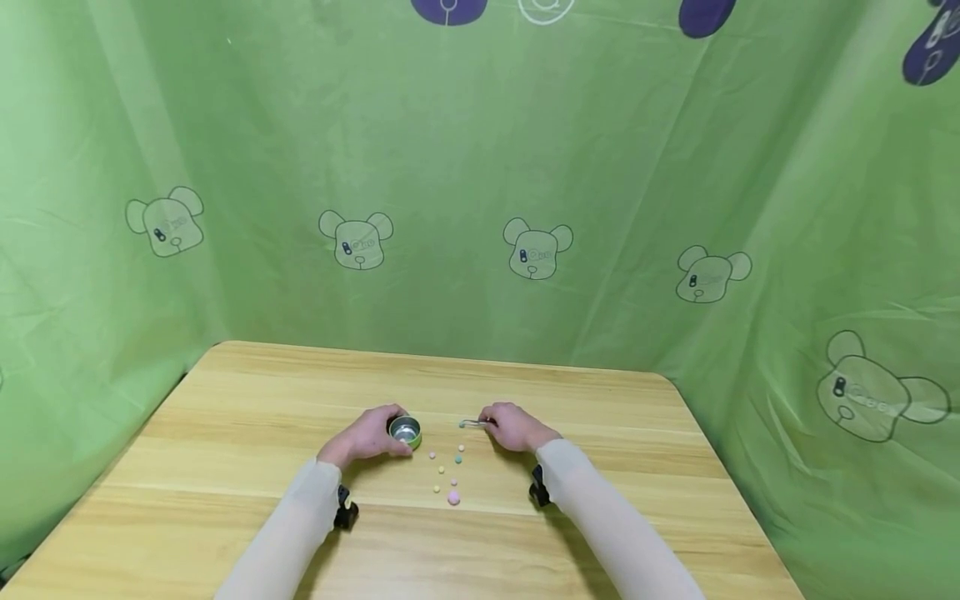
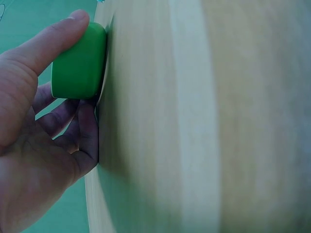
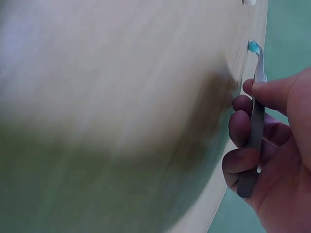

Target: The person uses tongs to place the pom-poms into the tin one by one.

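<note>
My left hand (image 1: 371, 432) grips a small round tin (image 1: 406, 442), green outside and silvery inside, its opening facing up. In the left wrist view the thumb lies along one side of the green tin (image 2: 80, 65), with the fingers at the other side, close to the table. Bent-tip metal tweezers (image 3: 255, 126) are held in my right hand (image 1: 513, 427), between thumb and curled fingers. At their tips is a small teal ball (image 3: 252, 46), low over the tabletop. Inside the tin, the contents are too small to make out.
Several small balls lie on the wooden table (image 1: 247, 450) between the hands, among them a teal one (image 1: 458, 460), a yellow one (image 1: 437, 489) and a larger pink one (image 1: 453, 498). A green curtain (image 1: 450, 150) with bear faces hangs behind the table's far edge.
</note>
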Demonstrator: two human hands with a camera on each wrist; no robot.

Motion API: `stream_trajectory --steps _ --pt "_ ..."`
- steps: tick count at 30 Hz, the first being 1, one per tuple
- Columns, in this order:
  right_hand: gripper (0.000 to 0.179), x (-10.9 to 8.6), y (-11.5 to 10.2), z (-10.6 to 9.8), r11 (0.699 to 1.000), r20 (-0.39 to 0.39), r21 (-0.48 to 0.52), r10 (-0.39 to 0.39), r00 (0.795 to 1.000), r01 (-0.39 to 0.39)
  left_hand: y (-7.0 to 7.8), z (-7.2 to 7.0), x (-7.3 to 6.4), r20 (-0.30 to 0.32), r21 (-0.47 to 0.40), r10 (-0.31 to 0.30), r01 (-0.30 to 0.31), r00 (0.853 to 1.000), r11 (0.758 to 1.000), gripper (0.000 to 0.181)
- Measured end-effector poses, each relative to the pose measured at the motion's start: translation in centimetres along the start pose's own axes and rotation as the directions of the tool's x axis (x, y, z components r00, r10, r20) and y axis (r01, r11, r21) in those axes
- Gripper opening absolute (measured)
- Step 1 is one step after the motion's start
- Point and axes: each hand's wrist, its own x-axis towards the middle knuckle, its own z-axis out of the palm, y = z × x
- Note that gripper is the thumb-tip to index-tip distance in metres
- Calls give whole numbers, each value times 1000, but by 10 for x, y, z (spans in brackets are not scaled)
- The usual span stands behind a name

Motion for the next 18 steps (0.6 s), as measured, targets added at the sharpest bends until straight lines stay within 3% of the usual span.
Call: stream_trajectory --steps 18 --pt "16 -5 -19 -11 993 -39 -70 -102 994 99 2 1 -2 -13 4 0 1 1000 1000 51"
